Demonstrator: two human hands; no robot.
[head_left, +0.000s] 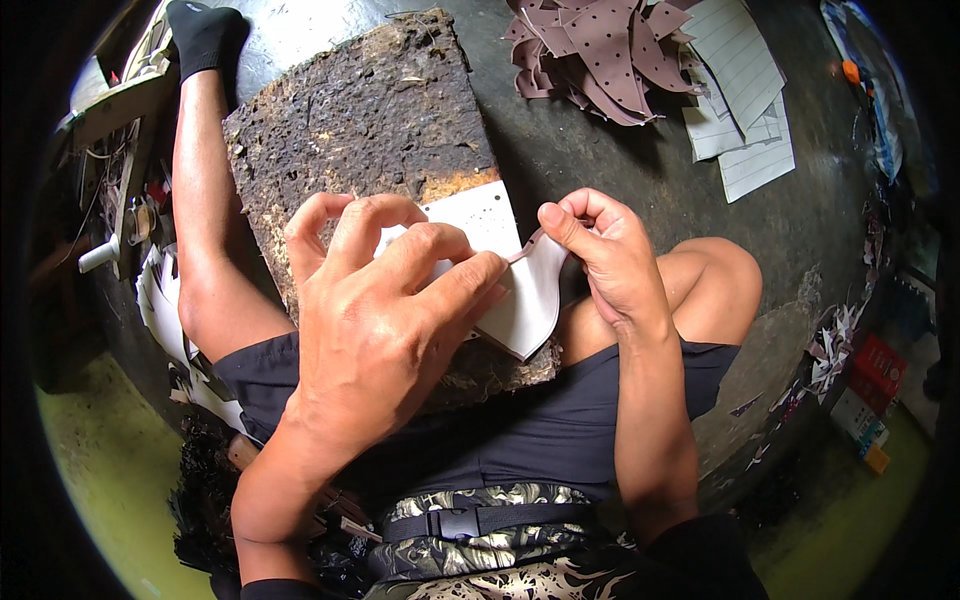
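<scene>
A flexible white cut piece with a curved edge and a pointed lower corner overhangs the right side of a rough, pitted block. My left hand arches over it, index finger and thumb closed together at its upper edge, the other fingers bent and apart. Between thumb and curled fingers, my right hand pinches the raised upper right edge, where a thin brownish strip shows. Another white part with small dark dots lies on the block beyond my left fingers. The left palm hides some of the white material.
Far right of the block, brownish-pink cut pieces with dark dots form a loose pile on the dark floor. Lined white sheets lie beside it. My legs flank the block. Scraps and a red box stand at the right edge.
</scene>
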